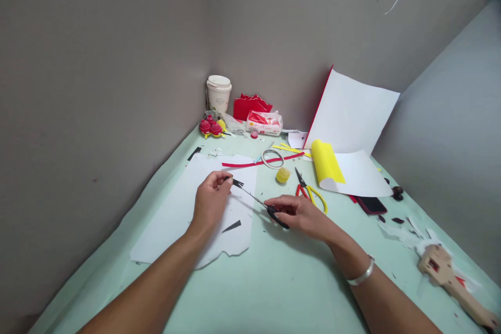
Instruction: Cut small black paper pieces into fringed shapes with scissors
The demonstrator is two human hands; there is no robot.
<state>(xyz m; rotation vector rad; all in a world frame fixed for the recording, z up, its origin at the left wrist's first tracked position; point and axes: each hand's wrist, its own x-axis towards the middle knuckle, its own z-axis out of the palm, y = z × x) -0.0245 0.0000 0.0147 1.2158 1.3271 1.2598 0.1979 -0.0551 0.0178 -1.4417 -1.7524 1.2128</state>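
Between thumb and fingers my left hand (213,195) pinches a small piece of black paper (237,183), slit into narrow strips at its right end. My right hand (299,214) is closed around the black handles of a pair of scissors (277,215). Their thin blades point up and left, with the tips at the slit end of the black paper. Both hands are above the table, the left one over a sheet of white paper (176,219). A dark triangular scrap (232,226) lies on that sheet, below the blades.
Beyond the hands lie a red strip (238,165), a tape roll (273,158), a yellow coil (282,175) and pliers (319,198). Yellow corrugated paper (326,162), a phone (371,205) and a glue gun (450,276) are rightward. A lidded cup (218,95) stands at the back.
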